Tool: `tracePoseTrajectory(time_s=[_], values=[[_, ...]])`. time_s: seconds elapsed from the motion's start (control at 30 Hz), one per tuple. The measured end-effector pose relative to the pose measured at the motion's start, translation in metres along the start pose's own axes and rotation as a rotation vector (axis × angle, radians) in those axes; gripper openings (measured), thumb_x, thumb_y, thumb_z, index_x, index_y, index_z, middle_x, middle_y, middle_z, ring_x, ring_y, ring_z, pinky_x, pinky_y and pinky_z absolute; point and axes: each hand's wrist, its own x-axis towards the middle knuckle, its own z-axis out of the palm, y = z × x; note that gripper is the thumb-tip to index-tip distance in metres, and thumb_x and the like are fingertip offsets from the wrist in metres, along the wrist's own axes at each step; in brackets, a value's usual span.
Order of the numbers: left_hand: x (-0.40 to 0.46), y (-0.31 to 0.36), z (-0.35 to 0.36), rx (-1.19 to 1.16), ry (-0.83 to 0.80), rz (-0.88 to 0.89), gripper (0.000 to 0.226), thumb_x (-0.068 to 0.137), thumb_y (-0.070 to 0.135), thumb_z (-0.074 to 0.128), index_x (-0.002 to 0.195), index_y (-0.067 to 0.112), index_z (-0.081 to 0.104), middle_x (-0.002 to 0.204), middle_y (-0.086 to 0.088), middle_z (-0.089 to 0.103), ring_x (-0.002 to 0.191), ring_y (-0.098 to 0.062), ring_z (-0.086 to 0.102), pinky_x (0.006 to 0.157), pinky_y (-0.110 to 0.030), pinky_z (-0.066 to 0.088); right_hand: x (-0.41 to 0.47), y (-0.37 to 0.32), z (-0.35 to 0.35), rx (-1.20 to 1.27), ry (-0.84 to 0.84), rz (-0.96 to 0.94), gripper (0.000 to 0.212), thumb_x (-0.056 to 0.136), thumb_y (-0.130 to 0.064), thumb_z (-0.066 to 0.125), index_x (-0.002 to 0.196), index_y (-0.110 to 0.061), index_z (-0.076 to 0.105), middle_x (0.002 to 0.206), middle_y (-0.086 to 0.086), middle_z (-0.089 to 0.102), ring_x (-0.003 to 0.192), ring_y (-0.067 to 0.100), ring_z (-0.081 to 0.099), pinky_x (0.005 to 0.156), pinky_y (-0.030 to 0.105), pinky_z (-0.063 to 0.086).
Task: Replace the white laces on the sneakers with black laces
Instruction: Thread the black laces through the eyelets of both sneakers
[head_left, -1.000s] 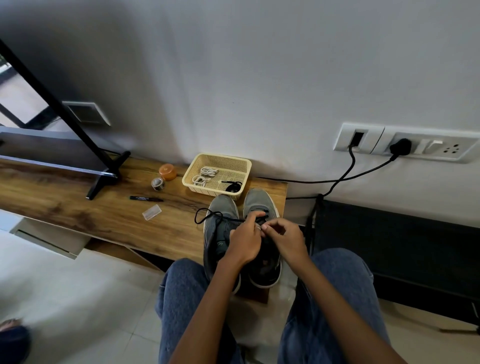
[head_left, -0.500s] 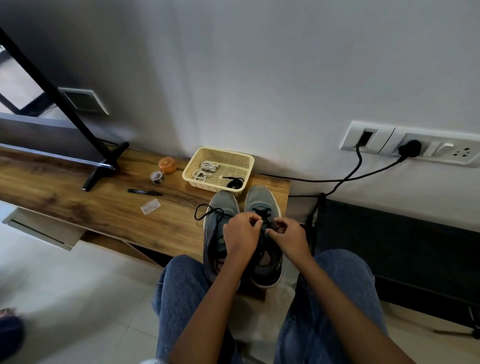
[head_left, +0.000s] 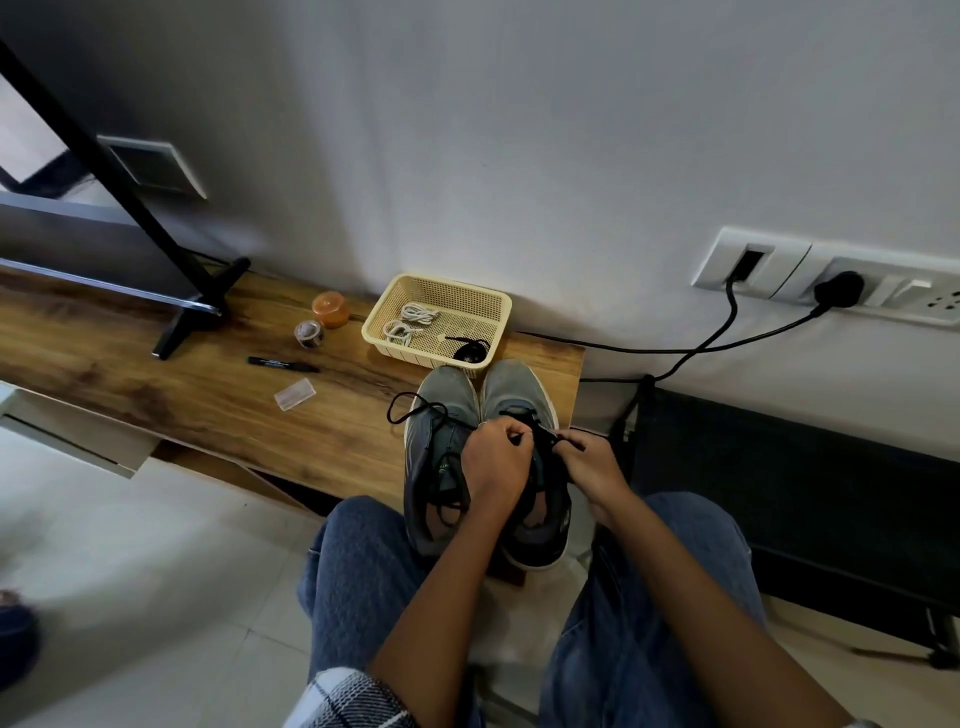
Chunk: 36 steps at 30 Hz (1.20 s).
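Two grey sneakers stand side by side at the right end of a wooden bench (head_left: 218, 400), toes toward the wall. The left sneaker (head_left: 441, 415) carries a loose black lace (head_left: 415, 408) that loops out over the wood. Over the right sneaker (head_left: 514, 387), my left hand (head_left: 493, 462) and my right hand (head_left: 592, 465) each pinch an end of its black lace (head_left: 545, 434). My hands hide the eyelets. White laces (head_left: 413, 322) lie coiled in a cream basket (head_left: 498, 306) behind the shoes.
In the basket's near right corner lies a small black item (head_left: 470, 351). On the bench are a black marker (head_left: 283, 364), a clear plastic case (head_left: 295, 394), a tape roll (head_left: 308, 332), an orange lid (head_left: 330, 309) and a black stand foot (head_left: 192, 312). Cables (head_left: 727, 332) run from wall sockets.
Both hands have shifted slightly to the right over the right sneaker, and my right hand now pulls the lace end outward. The camera has tilted a little.
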Motion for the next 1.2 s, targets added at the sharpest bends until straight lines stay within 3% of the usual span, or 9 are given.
tracePoseTrajectory(time_s=[0.27, 0.9, 1.2], values=[[0.0021, -0.0040, 0.0041, 0.005, -0.009, -0.024, 0.009, 0.089, 0.027, 0.063, 0.090, 0.022, 0.071, 0.094, 0.004, 0.071, 0.088, -0.015, 0.064, 0.073, -0.029, 0.049, 0.0039, 0.0032, 0.0010, 0.128, 0.015, 0.107, 0.026, 0.095, -0.002, 0.046, 0.098, -0.007, 0.071, 0.086, 0.007, 0.068, 0.077, 0.015, 0.061, 0.065, 0.024, 0.049], [0.0047, -0.0090, 0.0039, -0.060, -0.043, -0.056, 0.012, 0.091, 0.031, 0.062, 0.095, 0.028, 0.073, 0.097, 0.009, 0.072, 0.091, -0.012, 0.064, 0.069, -0.024, 0.044, 0.0033, 0.0039, -0.0006, 0.192, -0.021, 0.117, 0.026, 0.094, -0.001, 0.046, 0.104, -0.007, 0.069, 0.091, 0.008, 0.068, 0.081, 0.016, 0.062, 0.067, 0.023, 0.050], [0.0058, -0.0093, 0.0089, -0.008, -0.051, -0.031, 0.011, 0.091, 0.031, 0.062, 0.095, 0.027, 0.072, 0.098, 0.009, 0.071, 0.091, -0.013, 0.064, 0.067, -0.023, 0.042, 0.0032, 0.0054, -0.0021, 0.146, -0.045, 0.072, 0.027, 0.093, 0.000, 0.047, 0.092, -0.014, 0.070, 0.096, 0.011, 0.068, 0.086, 0.019, 0.062, 0.073, 0.027, 0.050]])
